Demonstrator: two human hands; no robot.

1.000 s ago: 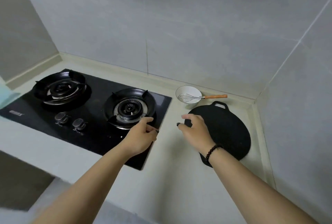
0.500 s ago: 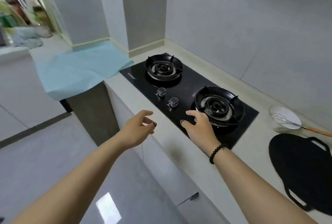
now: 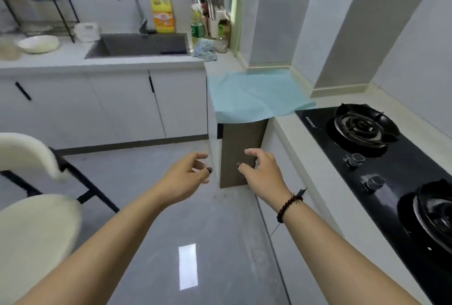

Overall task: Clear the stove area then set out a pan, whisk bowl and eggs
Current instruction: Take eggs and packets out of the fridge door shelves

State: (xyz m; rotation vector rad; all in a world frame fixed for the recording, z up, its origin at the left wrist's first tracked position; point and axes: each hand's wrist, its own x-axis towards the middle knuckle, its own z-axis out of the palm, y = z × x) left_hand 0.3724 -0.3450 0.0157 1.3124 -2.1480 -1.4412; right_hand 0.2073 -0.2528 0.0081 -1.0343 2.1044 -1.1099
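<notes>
Both hands are hanging empty over open floor, the left hand (image 3: pixel 188 177) and right hand (image 3: pixel 263 172) with fingers loosely spread. Right of them, the stove (image 3: pixel 381 158) is lying on the bench (image 3: pixel 288 131), its near burner (image 3: pixel 437 216) cut off at the frame edge.

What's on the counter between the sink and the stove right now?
In the head view, a light blue sheet covers the counter between the sink and the stove, overhanging its front edge. A blue cloth sits beside the sink.
</notes>
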